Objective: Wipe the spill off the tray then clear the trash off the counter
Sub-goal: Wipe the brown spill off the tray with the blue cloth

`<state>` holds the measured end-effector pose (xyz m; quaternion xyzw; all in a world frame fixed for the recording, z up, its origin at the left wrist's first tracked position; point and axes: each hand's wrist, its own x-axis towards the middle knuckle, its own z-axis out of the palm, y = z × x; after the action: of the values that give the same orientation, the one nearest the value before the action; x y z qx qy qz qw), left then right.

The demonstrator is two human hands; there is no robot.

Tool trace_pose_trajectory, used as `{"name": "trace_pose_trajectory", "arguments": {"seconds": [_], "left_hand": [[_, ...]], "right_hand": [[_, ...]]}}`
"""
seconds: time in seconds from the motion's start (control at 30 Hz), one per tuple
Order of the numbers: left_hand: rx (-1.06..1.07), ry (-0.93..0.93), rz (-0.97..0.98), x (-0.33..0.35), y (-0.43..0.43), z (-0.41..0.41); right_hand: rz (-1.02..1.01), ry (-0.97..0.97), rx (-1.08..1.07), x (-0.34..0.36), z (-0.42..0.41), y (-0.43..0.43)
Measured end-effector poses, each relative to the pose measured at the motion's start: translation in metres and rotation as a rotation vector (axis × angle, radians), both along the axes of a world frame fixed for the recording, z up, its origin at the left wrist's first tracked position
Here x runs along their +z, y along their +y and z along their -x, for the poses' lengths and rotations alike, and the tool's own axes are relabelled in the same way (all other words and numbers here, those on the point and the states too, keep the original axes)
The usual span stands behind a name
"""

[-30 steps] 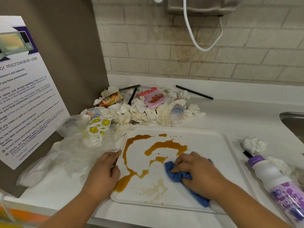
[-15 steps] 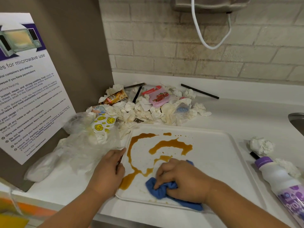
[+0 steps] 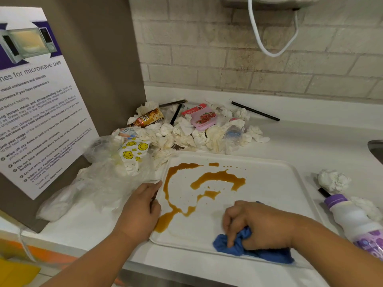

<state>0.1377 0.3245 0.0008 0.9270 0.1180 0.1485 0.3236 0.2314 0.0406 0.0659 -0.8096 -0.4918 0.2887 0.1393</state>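
since a second ago our right hand (image 3: 263,224) has dragged the blue cloth (image 3: 238,244) from the middle of the tray (image 3: 279,183) back to its near edge, and the pale smear that lay there is gone. this hand is bunched tight, fingers curled down into the cloth and pinning it to the tray, with one end of the cloth trailing over the near rim. our left hand (image 3: 141,212) has stayed on the tray's left rim, fingers nearly straight and together, pressing on the edge and gripping nothing. the brown spill (image 3: 217,179) still loops across the left and middle of the tray, its tail ending just beside our left hand. the trash pile (image 3: 186,133) of crumpled tissues and wrappers sits on the counter (image 3: 310,141) behind the tray, touching its far left corner.
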Motion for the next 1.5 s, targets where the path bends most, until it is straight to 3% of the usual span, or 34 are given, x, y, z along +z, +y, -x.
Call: {"name": "trace_pose_trajectory", "arguments": {"seconds": [0.23, 0.43, 0.67, 0.83, 1.07, 1.33, 1.5], "left_hand": [[-0.004, -0.001, -0.015, -0.005, 0.000, 0.000], [0.004, 0.000, -0.014, -0.005, 0.000, 0.000], [-0.006, -0.005, -0.040, -0.005, 0.001, -0.001], [-0.002, -0.016, -0.024, -0.005, 0.001, 0.000], [-0.019, -0.001, -0.027, -0.005, 0.003, 0.000], [0.008, -0.007, -0.024, -0.003, 0.000, 0.000], [0.006, -0.013, -0.031, -0.004, 0.001, 0.000]], "right_hand": [[-0.168, -0.244, 0.108, -0.016, 0.027, 0.046], [-0.107, -0.129, 0.039, -0.010, 0.020, 0.029], [-0.124, -0.305, 0.139, -0.014, 0.038, 0.074], [-0.090, -0.187, 0.047, -0.009, 0.021, 0.052], [-0.106, -0.322, 0.148, -0.016, 0.042, 0.083], [-0.145, -0.216, -0.085, -0.024, 0.005, 0.020], [-0.247, -0.321, 0.095, -0.030, 0.030, 0.045]]}}
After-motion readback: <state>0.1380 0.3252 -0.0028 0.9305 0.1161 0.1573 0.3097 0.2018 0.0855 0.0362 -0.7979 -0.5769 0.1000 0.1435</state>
